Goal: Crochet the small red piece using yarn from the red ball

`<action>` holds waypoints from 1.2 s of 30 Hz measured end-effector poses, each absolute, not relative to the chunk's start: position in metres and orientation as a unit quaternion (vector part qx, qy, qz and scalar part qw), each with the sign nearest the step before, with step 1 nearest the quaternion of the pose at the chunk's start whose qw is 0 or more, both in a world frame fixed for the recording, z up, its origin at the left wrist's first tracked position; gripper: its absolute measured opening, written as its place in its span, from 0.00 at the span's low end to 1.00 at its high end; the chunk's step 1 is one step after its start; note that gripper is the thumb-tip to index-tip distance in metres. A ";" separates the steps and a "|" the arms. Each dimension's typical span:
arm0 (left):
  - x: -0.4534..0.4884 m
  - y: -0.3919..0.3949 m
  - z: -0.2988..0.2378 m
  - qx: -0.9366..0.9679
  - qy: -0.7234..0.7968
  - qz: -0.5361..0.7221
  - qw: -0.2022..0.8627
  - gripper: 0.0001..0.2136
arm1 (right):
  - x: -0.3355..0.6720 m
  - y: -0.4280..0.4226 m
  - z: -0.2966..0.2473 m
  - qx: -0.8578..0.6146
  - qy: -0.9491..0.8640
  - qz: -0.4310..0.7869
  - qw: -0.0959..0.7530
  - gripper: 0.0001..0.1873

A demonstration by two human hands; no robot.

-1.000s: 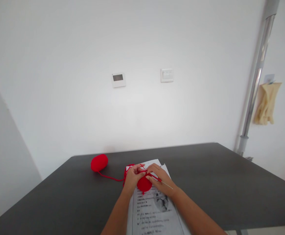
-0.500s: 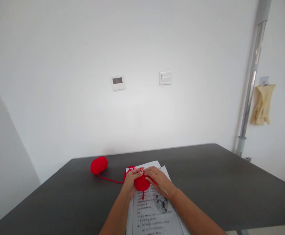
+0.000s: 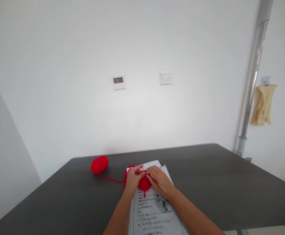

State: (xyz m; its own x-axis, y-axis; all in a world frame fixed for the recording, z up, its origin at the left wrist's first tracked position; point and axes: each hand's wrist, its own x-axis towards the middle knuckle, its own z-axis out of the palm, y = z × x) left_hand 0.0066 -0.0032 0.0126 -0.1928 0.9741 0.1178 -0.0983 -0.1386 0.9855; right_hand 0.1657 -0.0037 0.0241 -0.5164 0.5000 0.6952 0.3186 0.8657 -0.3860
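Note:
My left hand point(image 3: 132, 179) is closed on a round red crocheted piece point(image 3: 144, 183), with red yarn looped over its fingers. My right hand point(image 3: 160, 179) pinches a thin crochet hook point(image 3: 161, 186) whose tip reaches into the piece's top edge. Both hands work just above a printed sheet of paper point(image 3: 154, 212) on the dark table point(image 3: 218, 182). A strand of red yarn point(image 3: 110, 179) runs left from the piece to a red yarn ball point(image 3: 99, 164) lying on the table.
The white wall behind carries a small display panel point(image 3: 119, 82) and a light switch point(image 3: 166, 77). A metal pole point(image 3: 252, 81) stands at the right, with pale rubber gloves point(image 3: 262, 104) hanging beside it.
Both hands have shifted only slightly over the paper while working the hook into the red piece. The view has wobbled a little.

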 end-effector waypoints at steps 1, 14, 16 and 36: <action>0.006 -0.003 0.013 0.455 0.486 0.604 0.438 0.17 | 0.168 -0.003 0.024 -0.235 -0.858 0.123 0.439 0.08; 0.003 -0.010 0.023 0.450 0.498 0.589 0.450 0.15 | 0.175 0.003 0.030 -0.281 -0.728 0.379 0.497 0.08; 0.003 -0.011 0.024 0.450 0.493 0.587 0.459 0.14 | 0.177 0.004 0.032 -0.279 -0.719 0.394 0.500 0.09; 0.000 -0.012 0.022 0.442 0.464 0.589 0.492 0.11 | 0.184 0.013 0.029 -0.242 -0.639 0.521 0.512 0.10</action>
State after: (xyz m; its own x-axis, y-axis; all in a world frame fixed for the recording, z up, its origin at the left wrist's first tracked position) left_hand -0.0001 -0.0118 0.0223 -0.1252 0.9901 0.0635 -0.1694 -0.0844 0.9819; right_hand 0.1837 0.0135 0.0288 -0.3591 0.8419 0.4027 -0.2238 0.3412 -0.9130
